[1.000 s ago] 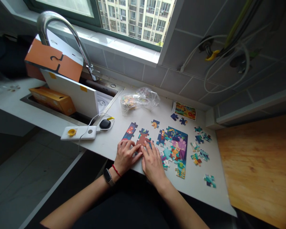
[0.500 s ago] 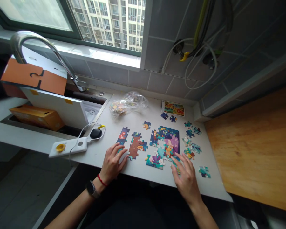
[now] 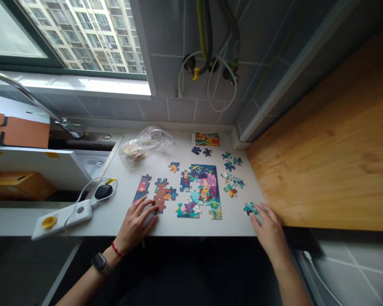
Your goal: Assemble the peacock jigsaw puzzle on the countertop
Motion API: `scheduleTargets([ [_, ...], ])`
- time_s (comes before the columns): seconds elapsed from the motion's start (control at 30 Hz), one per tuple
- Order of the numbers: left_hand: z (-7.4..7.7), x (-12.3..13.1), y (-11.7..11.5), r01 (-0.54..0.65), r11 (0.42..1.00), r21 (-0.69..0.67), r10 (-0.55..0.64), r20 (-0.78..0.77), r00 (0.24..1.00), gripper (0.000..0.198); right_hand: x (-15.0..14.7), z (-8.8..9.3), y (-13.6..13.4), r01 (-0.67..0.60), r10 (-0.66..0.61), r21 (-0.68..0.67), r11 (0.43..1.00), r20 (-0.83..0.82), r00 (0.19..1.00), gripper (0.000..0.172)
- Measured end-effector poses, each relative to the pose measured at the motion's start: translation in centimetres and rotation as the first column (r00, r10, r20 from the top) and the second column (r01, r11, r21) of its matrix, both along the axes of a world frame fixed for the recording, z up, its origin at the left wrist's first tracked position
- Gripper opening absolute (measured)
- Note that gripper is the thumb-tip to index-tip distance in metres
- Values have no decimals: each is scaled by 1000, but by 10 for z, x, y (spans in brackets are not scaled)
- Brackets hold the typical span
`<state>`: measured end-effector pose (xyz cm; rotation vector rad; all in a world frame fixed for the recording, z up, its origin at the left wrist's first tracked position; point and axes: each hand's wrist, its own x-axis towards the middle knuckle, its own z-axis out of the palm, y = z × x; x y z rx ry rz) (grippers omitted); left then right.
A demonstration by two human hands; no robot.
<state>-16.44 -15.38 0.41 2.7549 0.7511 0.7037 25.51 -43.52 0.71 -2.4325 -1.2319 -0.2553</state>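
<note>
A partly joined puzzle (image 3: 213,182) lies on the white counter, with a gap near its lower middle. To its left are a brown joined section (image 3: 160,198) and a narrow blue strip (image 3: 142,187). My left hand (image 3: 137,221) rests with fingers spread at the lower ends of these two sections. At the right, my right hand (image 3: 270,225) has its thumb and fingertips on a teal puzzle piece (image 3: 250,208) lying near the counter's edge. Loose pieces (image 3: 231,191) lie between the puzzle and the wooden board. A single piece with an orange shape (image 3: 174,167) sits above the brown section.
A clear plastic bag of pieces (image 3: 145,144) and a small picture card (image 3: 206,139) lie toward the wall. A white power strip (image 3: 62,219) with a cable is at the left, beside the sink with boxes and faucet (image 3: 35,100). A wooden board (image 3: 332,170) borders the right.
My right hand has moved from the puzzle's lower right corner to the teal piece at the right. My left hand stays by the left sections. The view has turned to the right.
</note>
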Motion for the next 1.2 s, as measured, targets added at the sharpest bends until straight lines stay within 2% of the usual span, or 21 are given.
scheduleTargets([
  [0.2, -9, -1, 3, -9, 999, 50, 8, 11, 1000, 30, -5, -3, 7, 36, -32, 132, 991, -32, 999, 50],
  [0.53, -7, 3, 2, -45, 996, 73, 48, -37, 998, 29, -11, -13, 19, 3, 15, 348, 937, -49, 999, 33],
  [0.7, -8, 3, 3, -55, 996, 71, 59, -45, 997, 31, -7, -3, 30, -62, 89, 279, 958, -87, 992, 30],
  [0.83, -6, 4, 1, -90, 994, 58, 91, -12, 996, 31, -5, 9, 55, -120, 145, 215, 969, -104, 984, 32],
  [0.9, -5, 4, 0, -108, 993, 52, 107, 6, 994, 29, -4, 11, 68, -110, 128, 156, 982, -110, 986, 34],
  [1.03, -5, 5, -2, -123, 991, 53, 122, 32, 992, 26, -1, 8, 85, -58, 62, 39, 998, -129, 990, 34],
  [1.2, -3, 5, -5, -129, 989, 72, 125, 50, 991, 25, 8, -8, 89, -46, 66, 117, 992, -167, 984, 33],
])
